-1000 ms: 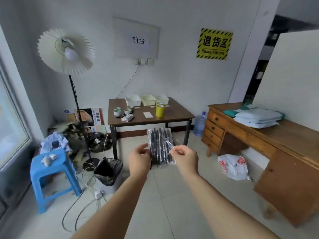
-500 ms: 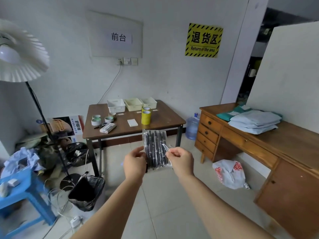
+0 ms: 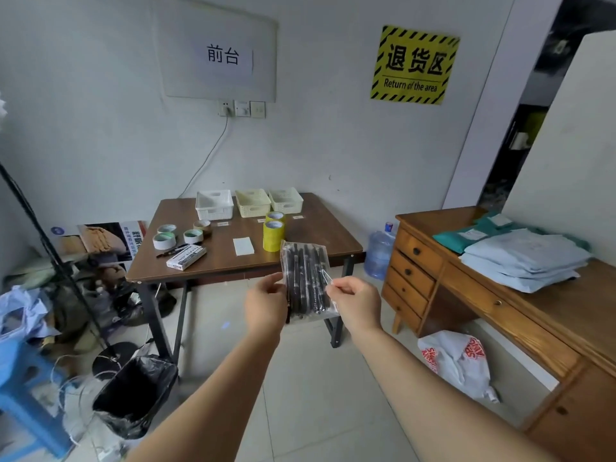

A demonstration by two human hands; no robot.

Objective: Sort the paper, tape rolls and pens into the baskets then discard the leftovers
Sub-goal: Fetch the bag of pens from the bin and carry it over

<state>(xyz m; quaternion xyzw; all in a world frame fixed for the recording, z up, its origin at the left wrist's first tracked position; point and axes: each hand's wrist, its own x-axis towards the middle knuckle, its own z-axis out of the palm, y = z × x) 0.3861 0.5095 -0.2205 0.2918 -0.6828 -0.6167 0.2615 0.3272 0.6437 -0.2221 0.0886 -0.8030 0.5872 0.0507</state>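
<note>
I hold a clear plastic pack of black pens [image 3: 306, 281] upright in front of me, above the floor. My left hand [image 3: 265, 306] grips its left edge, and my right hand [image 3: 355, 303] pinches its right edge. Ahead stands a brown table [image 3: 320, 243] with three baskets along its back: a white basket [image 3: 214, 205] and two cream baskets [image 3: 253, 202] [image 3: 286, 199]. On the table lie several tape rolls [image 3: 164, 240], stacked yellow tape rolls [image 3: 274, 231], a white paper pad [image 3: 243, 246] and a white pen box [image 3: 186, 257].
A bin with a black liner [image 3: 133, 395] stands on the floor left of the table. A blue stool [image 3: 20, 391], lamp stand [image 3: 50, 255] and cables crowd the left. A wooden desk [image 3: 520, 311], a water jug [image 3: 380, 250] and a plastic bag [image 3: 456, 361] are on the right.
The view has moved closer to the table and shifted right. Both hands keep holding the pen pack in front of me.
</note>
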